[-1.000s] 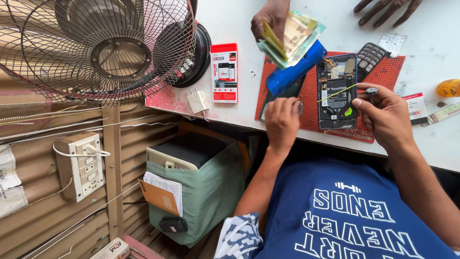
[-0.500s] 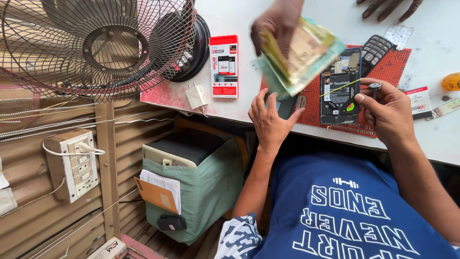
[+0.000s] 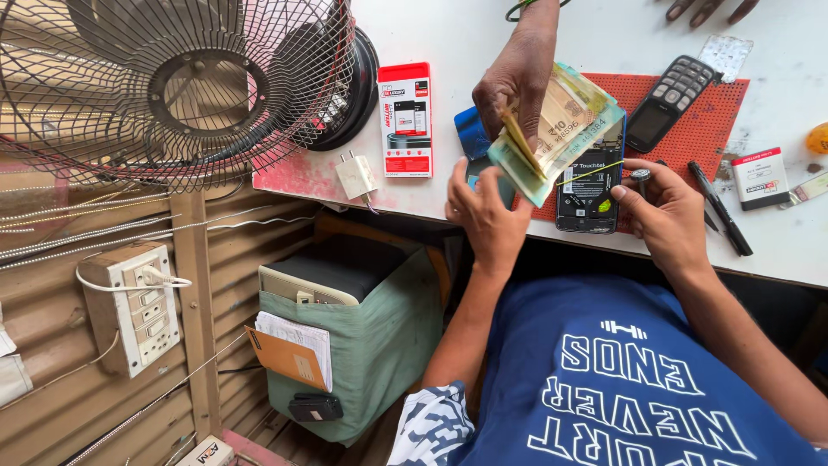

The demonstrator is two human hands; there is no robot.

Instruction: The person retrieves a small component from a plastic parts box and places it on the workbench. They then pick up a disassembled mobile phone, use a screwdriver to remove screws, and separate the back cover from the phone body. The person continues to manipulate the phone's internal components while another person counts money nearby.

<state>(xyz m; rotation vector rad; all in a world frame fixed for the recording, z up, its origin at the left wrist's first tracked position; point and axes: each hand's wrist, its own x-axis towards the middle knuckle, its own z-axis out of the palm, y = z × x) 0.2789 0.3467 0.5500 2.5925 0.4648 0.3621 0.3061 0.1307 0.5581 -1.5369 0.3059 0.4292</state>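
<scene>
White worktop [image 3: 483, 34] with red mat [image 3: 690, 138]. Left hand [image 3: 487, 216], fingers spread, touches another person's banknotes [image 3: 561, 129]. Right hand [image 3: 664, 216] pinches a small screwdriver [image 3: 641, 175] over the opened phone [image 3: 591, 185].

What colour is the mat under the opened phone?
Red, with a dotted grid texture. The mat shows best in the head view, under the opened phone and keypad phone.
</scene>
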